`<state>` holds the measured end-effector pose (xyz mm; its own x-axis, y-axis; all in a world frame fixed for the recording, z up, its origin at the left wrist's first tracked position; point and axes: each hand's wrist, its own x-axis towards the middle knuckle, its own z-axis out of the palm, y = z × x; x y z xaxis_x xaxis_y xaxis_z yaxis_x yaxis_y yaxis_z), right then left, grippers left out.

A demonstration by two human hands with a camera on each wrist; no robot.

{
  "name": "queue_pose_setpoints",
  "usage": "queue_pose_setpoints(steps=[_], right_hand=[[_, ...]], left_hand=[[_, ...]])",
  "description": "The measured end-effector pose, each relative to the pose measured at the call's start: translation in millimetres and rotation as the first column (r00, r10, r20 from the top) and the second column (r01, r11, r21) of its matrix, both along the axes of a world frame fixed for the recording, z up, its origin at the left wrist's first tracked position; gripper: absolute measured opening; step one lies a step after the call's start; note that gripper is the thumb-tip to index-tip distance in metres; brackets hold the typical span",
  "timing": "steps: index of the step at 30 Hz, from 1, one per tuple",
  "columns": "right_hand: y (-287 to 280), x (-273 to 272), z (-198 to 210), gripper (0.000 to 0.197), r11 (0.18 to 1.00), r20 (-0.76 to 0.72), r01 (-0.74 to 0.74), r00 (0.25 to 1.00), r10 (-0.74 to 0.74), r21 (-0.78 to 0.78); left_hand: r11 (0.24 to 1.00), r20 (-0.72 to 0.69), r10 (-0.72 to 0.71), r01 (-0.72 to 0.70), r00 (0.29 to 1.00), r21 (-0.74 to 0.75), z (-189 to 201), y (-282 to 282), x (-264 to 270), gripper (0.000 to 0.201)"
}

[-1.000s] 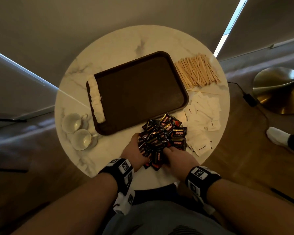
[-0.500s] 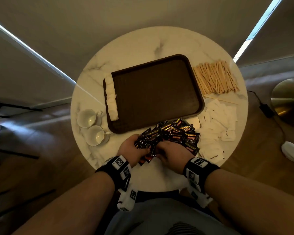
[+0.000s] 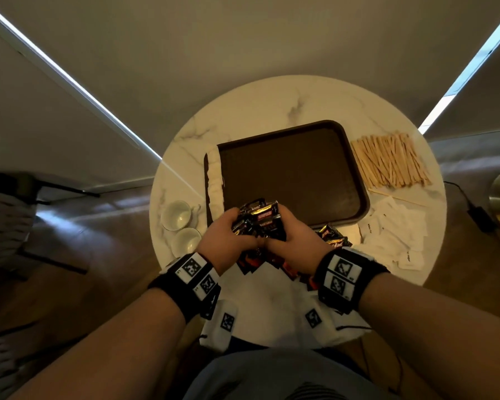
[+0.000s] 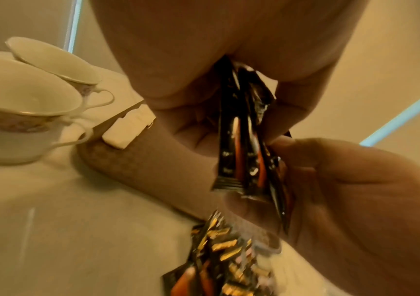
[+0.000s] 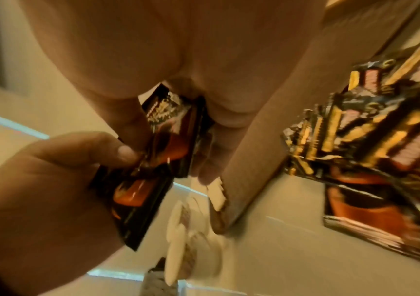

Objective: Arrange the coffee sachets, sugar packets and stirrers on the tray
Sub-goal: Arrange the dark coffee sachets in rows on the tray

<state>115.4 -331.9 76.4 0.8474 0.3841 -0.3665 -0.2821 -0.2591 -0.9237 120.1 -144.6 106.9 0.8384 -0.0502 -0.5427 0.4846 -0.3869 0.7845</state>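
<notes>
We are clamping a loose bundle of coffee sachets (image 3: 257,220) between left hand (image 3: 225,238) and right hand (image 3: 295,238), fingers curled round it, above the tray (image 3: 355,180) edge at 6 o'clock. Slick packets are likely slipping out if pressure is easing, falling onto leftover sachets (image 3: 332,238) at 4 o'clock.

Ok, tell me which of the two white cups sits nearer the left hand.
The nearer cup, closest to the table edge; the left hand is just right of it. The other cup sits farther back.

Black wristbands (image 3: 185,281), square-coded white tags
</notes>
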Motion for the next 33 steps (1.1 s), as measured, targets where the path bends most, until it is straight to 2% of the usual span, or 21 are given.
queue_pose_setpoints(steps=[2,4,7,12,15,17,21,23,24,26,27,28,29,30,31,33], right_hand=[[1.1,10.1,14.3,0.063,0.999,-0.006,0.004,1.0,-0.004,0.042],[3.9,16.7,27.9,0.062,0.994,-0.007,0.01,1.0,-0.009,0.111],[8.7,23.4,41.6,0.062,0.971,-0.025,0.055,0.998,-0.051,0.231],[16.3,28.3,56.6,0.05,0.846,-0.158,0.221,0.974,-0.164,0.485],[24.3,34.4,65.9,0.04,0.818,-0.187,0.254,0.965,-0.182,0.516],[34.0,41.1,71.0,0.037,0.803,-0.213,0.26,0.962,-0.169,0.536],[61.6,60.8,73.5,0.037,0.735,-0.329,0.37,0.921,-0.21,0.568],[78.2,72.7,75.2,0.034,0.76,-0.348,0.383,0.911,-0.219,0.524],[87.0,79.5,77.0,0.032,0.819,-0.32,0.359,0.919,-0.228,0.448],[101.6,94.3,80.6,0.028,0.968,-0.131,0.218,0.971,-0.202,0.125],[107.1,103.1,80.5,0.031,0.987,0.002,0.131,0.991,-0.131,-0.091],[112.8,112.0,79.7,0.037,0.953,0.118,0.083,0.992,-0.051,-0.29],[118.2,120.7,78.1,0.04,0.897,0.195,0.099,0.981,-0.015,-0.431],[123.2,129.1,76.3,0.042,0.862,0.238,0.167,0.97,-0.056,-0.479],[127.4,136.3,73.9,0.043,0.854,0.256,0.24,0.958,-0.132,-0.461],[135.1,149.1,65.6,0.044,0.902,0.221,0.323,0.938,-0.266,-0.285]], left_hand=[[0.985,0.001,0.142,-0.141,0.99,-0.096,11.5,-5.9,11.9,0.06],[0.942,0.006,0.261,-0.253,0.965,-0.219,23.0,-9.6,22.0,0.068],[0.894,0.009,0.314,-0.292,0.949,-0.339,41.8,-9.6,30.5,0.066],[0.799,0.014,0.238,-0.188,0.971,-0.572,66.8,4.0,37.0,0.071],[0.779,0.083,0.122,-0.044,0.989,-0.625,68.9,16.6,39.7,0.076],[0.771,0.112,0.087,0.004,0.99,-0.637,67.2,25.5,44.4,0.071],[0.699,0.041,0.101,-0.042,0.994,-0.714,62.8,42.3,63.6,0.053],[0.706,-0.017,0.124,-0.1,0.992,-0.702,58.6,51.1,77.2,0.035],[0.71,-0.049,0.144,-0.138,0.988,-0.691,55.7,56.7,85.2,0.028],[0.722,-0.104,0.193,-0.213,0.976,-0.658,48.6,71.9,101.9,0.027],[0.735,-0.124,0.21,-0.24,0.97,-0.635,46.1,80.5,110.6,0.028],[0.747,-0.141,0.221,-0.261,0.965,-0.611,43.4,90.3,119.1,0.028],[0.757,-0.153,0.221,-0.268,0.963,-0.595,41.0,100.4,126.6,0.029],[0.767,-0.16,0.211,-0.264,0.964,-0.585,38.0,110.1,133.4,0.029],[0.775,-0.162,0.197,-0.255,0.967,-0.579,34.6,119.6,139.5,0.032],[0.78,-0.141,0.16,-0.213,0.977,-0.588,27.0,135.5,150.3,0.043]])
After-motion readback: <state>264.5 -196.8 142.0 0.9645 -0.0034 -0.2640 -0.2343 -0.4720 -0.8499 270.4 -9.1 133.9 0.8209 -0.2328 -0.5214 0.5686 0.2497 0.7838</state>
